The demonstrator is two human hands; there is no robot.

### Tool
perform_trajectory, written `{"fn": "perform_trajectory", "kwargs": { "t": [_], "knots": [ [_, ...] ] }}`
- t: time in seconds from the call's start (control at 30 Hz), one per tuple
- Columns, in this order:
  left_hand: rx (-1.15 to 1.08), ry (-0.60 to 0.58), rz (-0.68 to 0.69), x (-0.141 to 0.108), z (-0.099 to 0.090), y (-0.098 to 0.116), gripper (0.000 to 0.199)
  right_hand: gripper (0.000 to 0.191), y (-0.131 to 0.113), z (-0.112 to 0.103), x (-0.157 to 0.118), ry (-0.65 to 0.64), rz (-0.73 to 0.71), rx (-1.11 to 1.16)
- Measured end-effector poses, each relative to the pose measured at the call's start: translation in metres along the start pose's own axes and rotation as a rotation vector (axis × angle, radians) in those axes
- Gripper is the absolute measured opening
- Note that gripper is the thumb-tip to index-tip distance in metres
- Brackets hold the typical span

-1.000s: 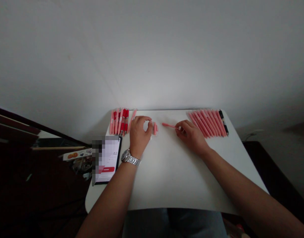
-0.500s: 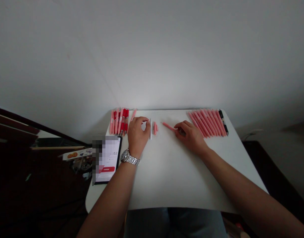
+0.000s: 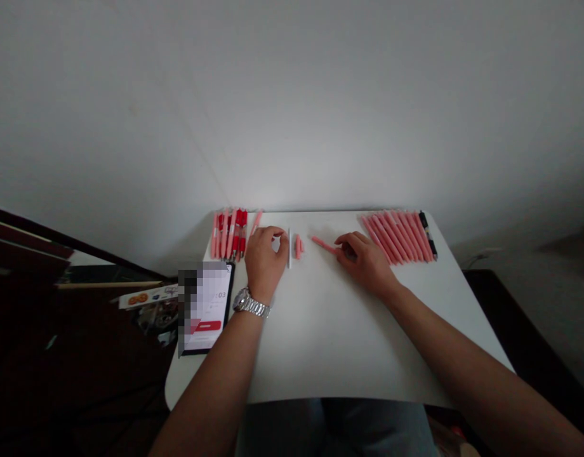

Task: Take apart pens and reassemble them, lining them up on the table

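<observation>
My right hand [image 3: 363, 259] pinches the near end of a pink pen barrel [image 3: 323, 244], whose other end points up and left. My left hand [image 3: 268, 254] is curled, thumb and forefinger nearly meeting beside a thin white stick [image 3: 289, 249] lying upright on the white table [image 3: 311, 355]; whether it grips anything is too small to tell. Between the hands lie short pink pieces [image 3: 298, 246]. Just behind my left hand, a pink pen [image 3: 256, 219] is partly hidden.
A row of pink and red pens [image 3: 229, 235] lies at the table's back left. At the back right are several pink pens [image 3: 397, 237] in clear wrap, beside a black pen [image 3: 428, 235]. A phone [image 3: 209, 311] rests left of my watch-wearing wrist.
Both hands stay almost where they were. The pink barrel at my right hand has shifted very slightly, and the digits on the phone have changed.
</observation>
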State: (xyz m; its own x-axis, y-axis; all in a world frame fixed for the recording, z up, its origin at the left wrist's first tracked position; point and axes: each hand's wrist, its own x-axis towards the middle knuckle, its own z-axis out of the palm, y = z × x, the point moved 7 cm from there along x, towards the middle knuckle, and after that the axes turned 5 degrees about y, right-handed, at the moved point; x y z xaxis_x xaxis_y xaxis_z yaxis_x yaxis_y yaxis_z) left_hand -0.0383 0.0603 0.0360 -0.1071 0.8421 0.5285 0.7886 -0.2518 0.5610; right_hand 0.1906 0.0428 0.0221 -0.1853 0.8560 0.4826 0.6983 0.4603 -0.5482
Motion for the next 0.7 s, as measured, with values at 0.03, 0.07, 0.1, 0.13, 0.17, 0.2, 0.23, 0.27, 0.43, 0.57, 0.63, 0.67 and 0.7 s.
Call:
{"fn": "perform_trajectory", "kwargs": {
  "t": [0.03, 0.07, 0.1, 0.13, 0.17, 0.2, 0.23, 0.27, 0.43, 0.57, 0.63, 0.67, 0.7],
  "knots": [
    [-0.001, -0.003, 0.0, 0.0, 0.0, 0.0, 0.011, 0.012, 0.001, 0.0, 0.0, 0.001, 0.005, 0.008],
    [-0.002, -0.003, 0.0, 0.0, 0.0, 0.0, 0.011, 0.012, 0.001, 0.0, 0.0, 0.002, 0.008, 0.016],
    [-0.004, -0.002, 0.002, 0.0, 0.0, 0.001, 0.011, 0.012, 0.002, 0.001, 0.0, 0.003, 0.009, 0.022],
    [-0.005, 0.0, 0.005, -0.001, -0.001, 0.001, 0.011, 0.011, 0.002, 0.001, -0.001, 0.003, 0.009, 0.027],
    [-0.008, 0.002, 0.007, -0.001, -0.001, 0.001, 0.011, 0.011, 0.002, 0.001, -0.001, 0.003, 0.01, 0.033],
    [-0.012, 0.004, 0.009, -0.001, -0.001, 0.001, 0.011, 0.011, 0.003, 0.001, -0.001, 0.003, 0.01, 0.038],
    [-0.016, 0.003, 0.01, 0.0, -0.001, 0.001, 0.011, 0.01, 0.003, 0.0, 0.0, 0.005, 0.009, 0.041],
    [-0.019, 0.002, 0.011, 0.0, -0.001, 0.001, 0.011, 0.009, 0.003, 0.0, 0.0, 0.01, 0.01, 0.043],
    [-0.02, 0.003, 0.009, 0.0, 0.001, -0.001, 0.011, 0.009, 0.001, -0.005, 0.001, 0.032, 0.03, 0.058],
    [-0.03, 0.002, 0.004, 0.0, 0.001, -0.003, 0.012, 0.008, 0.002, -0.01, 0.001, 0.073, 0.051, 0.078],
    [-0.035, -0.002, 0.004, 0.0, 0.001, -0.002, 0.013, 0.007, 0.003, -0.011, 0.001, 0.094, 0.053, 0.077],
    [-0.037, -0.005, 0.005, 0.0, 0.001, -0.001, 0.012, 0.007, 0.004, -0.012, 0.001, 0.102, 0.052, 0.074],
    [-0.037, -0.005, 0.005, 0.0, 0.0, 0.0, 0.012, 0.007, 0.005, -0.012, 0.001, 0.108, 0.05, 0.07]
  ]
}}
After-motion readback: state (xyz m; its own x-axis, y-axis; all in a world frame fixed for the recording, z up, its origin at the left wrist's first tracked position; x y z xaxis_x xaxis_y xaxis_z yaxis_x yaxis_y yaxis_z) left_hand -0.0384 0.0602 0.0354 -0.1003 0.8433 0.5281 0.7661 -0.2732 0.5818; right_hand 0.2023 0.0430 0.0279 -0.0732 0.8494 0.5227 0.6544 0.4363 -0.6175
